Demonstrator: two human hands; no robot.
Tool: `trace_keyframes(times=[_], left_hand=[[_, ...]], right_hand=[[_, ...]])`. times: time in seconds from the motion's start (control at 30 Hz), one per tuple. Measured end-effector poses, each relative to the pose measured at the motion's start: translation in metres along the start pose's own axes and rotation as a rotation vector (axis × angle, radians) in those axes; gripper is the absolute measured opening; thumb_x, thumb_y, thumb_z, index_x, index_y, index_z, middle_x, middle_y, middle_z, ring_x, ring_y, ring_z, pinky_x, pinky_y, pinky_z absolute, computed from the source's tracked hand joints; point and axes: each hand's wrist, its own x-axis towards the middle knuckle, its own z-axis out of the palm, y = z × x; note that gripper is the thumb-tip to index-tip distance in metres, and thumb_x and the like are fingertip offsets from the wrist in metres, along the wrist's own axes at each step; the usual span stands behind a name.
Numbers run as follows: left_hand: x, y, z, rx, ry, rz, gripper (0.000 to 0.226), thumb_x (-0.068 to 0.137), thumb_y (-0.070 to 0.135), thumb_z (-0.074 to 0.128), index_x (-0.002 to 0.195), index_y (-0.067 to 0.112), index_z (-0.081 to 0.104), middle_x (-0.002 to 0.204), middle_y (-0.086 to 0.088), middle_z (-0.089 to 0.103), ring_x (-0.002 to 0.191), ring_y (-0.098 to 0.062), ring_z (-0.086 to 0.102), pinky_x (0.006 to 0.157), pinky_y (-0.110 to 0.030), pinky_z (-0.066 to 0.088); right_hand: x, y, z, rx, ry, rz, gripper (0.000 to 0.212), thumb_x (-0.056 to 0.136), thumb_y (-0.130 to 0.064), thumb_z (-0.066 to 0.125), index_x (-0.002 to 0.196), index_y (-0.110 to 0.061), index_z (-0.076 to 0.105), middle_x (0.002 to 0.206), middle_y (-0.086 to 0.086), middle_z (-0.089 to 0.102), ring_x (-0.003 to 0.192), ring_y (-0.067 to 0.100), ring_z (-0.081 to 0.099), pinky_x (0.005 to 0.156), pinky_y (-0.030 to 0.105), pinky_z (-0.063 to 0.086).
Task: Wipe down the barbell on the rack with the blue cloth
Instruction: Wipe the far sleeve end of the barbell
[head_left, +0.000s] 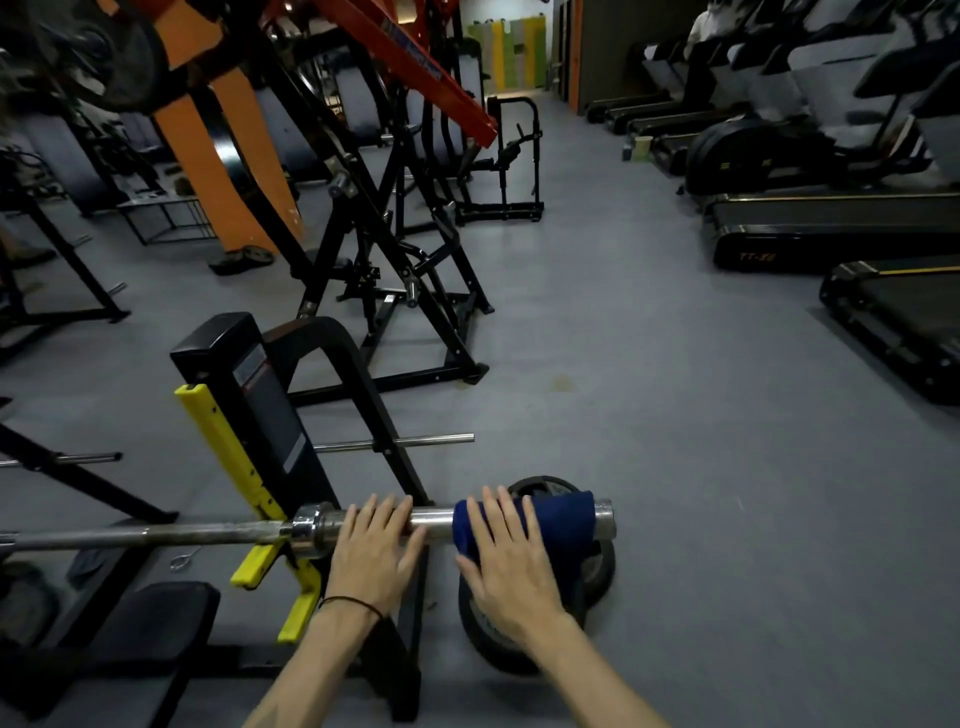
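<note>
A steel barbell (208, 532) lies across the black rack (270, 410) with yellow hooks, its thick sleeve pointing right. The blue cloth (563, 522) is draped over the sleeve near its end. My right hand (506, 564) lies on the cloth's left part, fingers straight, pressing it to the sleeve. My left hand (374, 553) rests on the bare sleeve just right of the collar, fingers laid over the top. A dark band circles the left wrist.
Black weight plates (597, 571) lean on the floor below the sleeve end. A bench pad (150, 618) is at lower left. Orange and black machines (363, 218) stand behind the rack; treadmills (831, 223) line the right. Grey floor (675, 415) lies between.
</note>
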Motion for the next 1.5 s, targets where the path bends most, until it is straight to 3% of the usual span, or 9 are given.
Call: trace_keyframes(times=[0.27,0.4,0.57,0.73,0.93,1.13,1.23,1.33,1.5], left_hand=[[0.015,-0.012,0.008,0.074,-0.003,0.191,0.066,0.074,0.071,0.063,0.113,0.018,0.064,0.099,-0.002,0.061,0.09,-0.027,0.059,0.089,-0.05,0.053],[0.019,-0.009,0.01,0.069,0.043,0.197,0.075,0.045,0.034,0.093,0.111,0.015,0.063,0.095,-0.005,0.059,0.085,-0.03,0.06,0.086,-0.051,0.054],[0.017,-0.013,0.014,0.033,0.097,0.195,0.076,0.047,0.016,0.091,0.114,0.018,0.054,0.094,-0.005,0.058,0.086,-0.03,0.059,0.091,-0.051,0.051],[0.019,-0.012,0.022,0.045,0.087,0.18,0.067,0.051,0.023,0.091,0.111,0.015,0.062,0.095,-0.007,0.059,0.085,-0.031,0.058,0.089,-0.051,0.048],[0.038,-0.027,0.022,0.11,0.069,0.319,0.075,0.032,0.038,0.099,0.095,0.018,0.065,0.078,-0.004,0.061,0.063,-0.026,0.062,0.058,-0.04,0.051],[0.056,-0.033,0.017,0.064,-0.105,0.339,0.074,0.051,0.084,0.069,0.091,0.024,0.054,0.074,0.007,0.063,0.064,-0.019,0.067,0.057,-0.031,0.041],[0.059,-0.032,0.01,0.069,-0.187,0.303,0.082,0.065,0.089,0.045,0.115,0.025,0.049,0.106,0.007,0.065,0.1,-0.018,0.067,0.075,-0.032,0.037],[0.058,-0.034,0.008,0.038,-0.152,0.302,0.086,0.068,0.098,0.03,0.111,0.026,0.052,0.102,0.008,0.063,0.093,-0.017,0.065,0.074,-0.031,0.041],[0.049,-0.027,0.023,0.065,0.043,0.333,0.074,0.068,0.09,0.035,0.081,0.022,0.061,0.08,0.001,0.051,0.067,-0.02,0.053,0.054,-0.033,0.042]], right_hand=[[-0.027,0.066,-0.012,0.049,0.107,0.318,0.069,0.106,-0.06,0.022,0.151,-0.014,0.045,0.153,0.009,0.048,0.145,0.031,0.04,0.124,0.047,0.015],[0.001,-0.02,0.012,0.057,0.091,0.358,0.078,0.102,-0.066,0.022,0.153,-0.011,0.043,0.159,0.012,0.039,0.151,0.034,0.028,0.123,0.062,0.003],[-0.011,0.02,0.009,-0.071,0.051,0.082,0.069,0.104,-0.062,0.03,0.162,-0.025,0.023,0.168,0.002,0.016,0.154,0.024,0.022,0.124,0.048,0.011],[-0.013,0.002,0.012,0.129,0.221,0.52,0.079,0.104,-0.064,0.023,0.16,-0.009,0.024,0.169,0.01,0.015,0.157,0.028,0.007,0.126,0.051,0.005],[-0.002,-0.018,0.016,0.046,0.071,0.032,0.072,0.103,-0.061,0.034,0.163,-0.026,0.014,0.171,-0.006,0.003,0.157,0.015,0.005,0.124,0.042,0.009],[-0.011,0.016,0.01,0.153,0.253,0.59,0.079,0.104,-0.066,0.019,0.159,-0.01,0.027,0.167,0.007,0.023,0.157,0.023,0.009,0.127,0.048,0.004],[0.003,-0.047,0.025,0.095,0.129,0.264,0.08,0.102,-0.068,0.026,0.161,-0.014,0.022,0.17,0.005,0.014,0.157,0.024,0.008,0.125,0.048,0.004],[-0.008,0.006,0.013,-0.019,0.082,0.056,0.073,0.103,-0.063,0.032,0.163,-0.023,0.018,0.17,-0.003,0.009,0.156,0.018,0.015,0.124,0.04,0.01],[-0.017,0.027,0.008,0.157,0.263,0.604,0.079,0.104,-0.064,0.022,0.157,-0.006,0.032,0.166,0.01,0.024,0.157,0.026,0.012,0.126,0.049,0.008]])
